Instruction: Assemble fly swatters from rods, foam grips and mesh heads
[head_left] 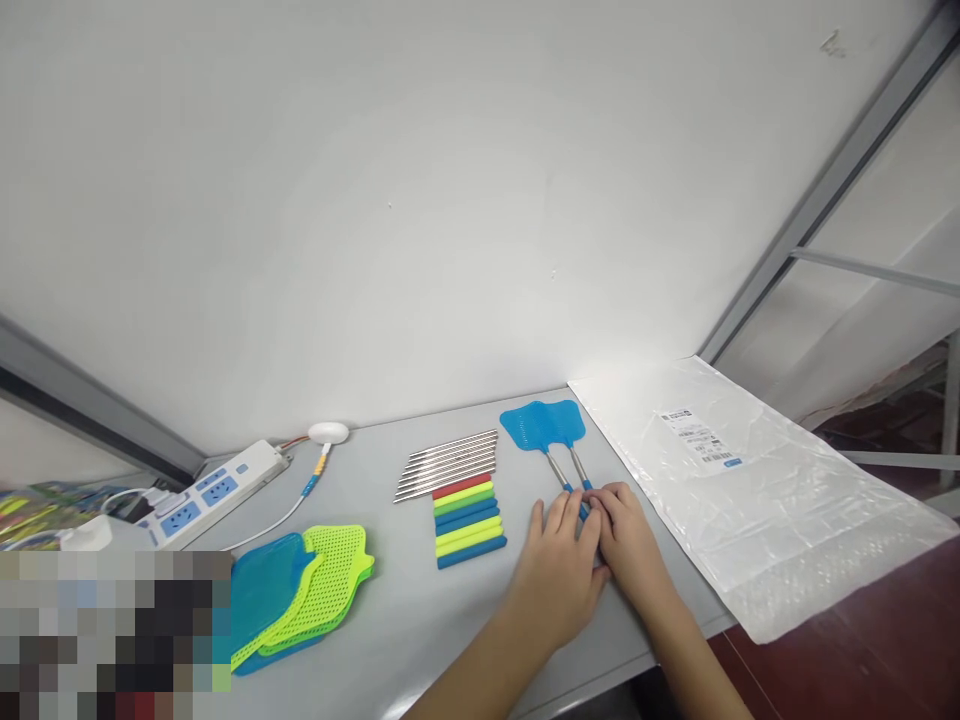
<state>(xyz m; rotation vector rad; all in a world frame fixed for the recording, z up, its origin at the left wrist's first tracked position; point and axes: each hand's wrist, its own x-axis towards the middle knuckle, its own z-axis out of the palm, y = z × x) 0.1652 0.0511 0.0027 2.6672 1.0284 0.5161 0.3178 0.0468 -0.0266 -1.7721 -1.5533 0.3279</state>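
Two blue fly swatters [535,426] lie side by side on the table, heads toward the wall and overlapping. Their metal rods run down to blue handles, mostly hidden under my hands. My left hand [559,570] rests over the handles, fingers curved down around them. My right hand [630,540] is closed about the right swatter's handle, against my left fingers. Left of my hands is a row of coloured handle tubes [469,522] in red, yellow, green and blue. Behind the tubes lie several silver metal rods [450,464].
Loose yellow-green swatter heads [337,570] and blue swatter heads [266,580] are stacked at the left. Beyond them are a power strip [217,490] and a white device [328,432] with a cable. A white plastic mailer [690,500] overhangs the table's right edge. A wall [480,250] stands behind.
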